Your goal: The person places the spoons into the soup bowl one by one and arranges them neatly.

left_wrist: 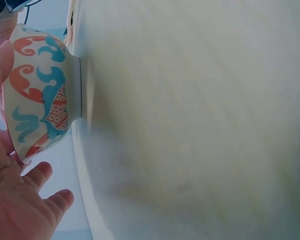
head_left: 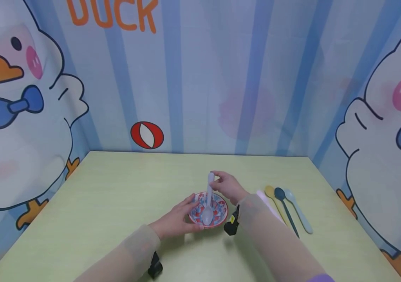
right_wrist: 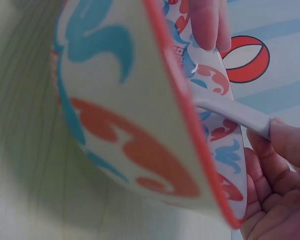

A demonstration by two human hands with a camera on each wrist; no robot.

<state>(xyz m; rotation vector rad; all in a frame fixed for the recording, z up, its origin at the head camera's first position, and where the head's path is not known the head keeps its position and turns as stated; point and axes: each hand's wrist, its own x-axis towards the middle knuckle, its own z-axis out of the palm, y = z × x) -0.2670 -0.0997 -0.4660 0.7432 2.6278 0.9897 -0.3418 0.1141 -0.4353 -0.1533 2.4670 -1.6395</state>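
Note:
A small bowl (head_left: 221,206) with a red rim and a red-and-blue pattern stands upright on the table. My left hand (head_left: 176,220) holds it at the left side, thumb along the near rim and fingers spread at the far left. In the left wrist view the bowl (left_wrist: 45,95) shows its patterned outer wall and foot. My right hand (head_left: 230,187) pinches the top of a pale grey spoon (head_left: 207,215), whose scoop is down inside the bowl. The right wrist view shows thumb and fingers on the spoon's handle (right_wrist: 240,115) beyond the rim.
To the right on the pale table (head_left: 126,188) lie a pink utensil (head_left: 265,199), partly behind my right sleeve, a yellow spoon (head_left: 270,192), a dark teal spoon (head_left: 281,196) and a light blue spoon (head_left: 299,211). A striped curtain (head_left: 204,78) with duck pictures hangs around the table.

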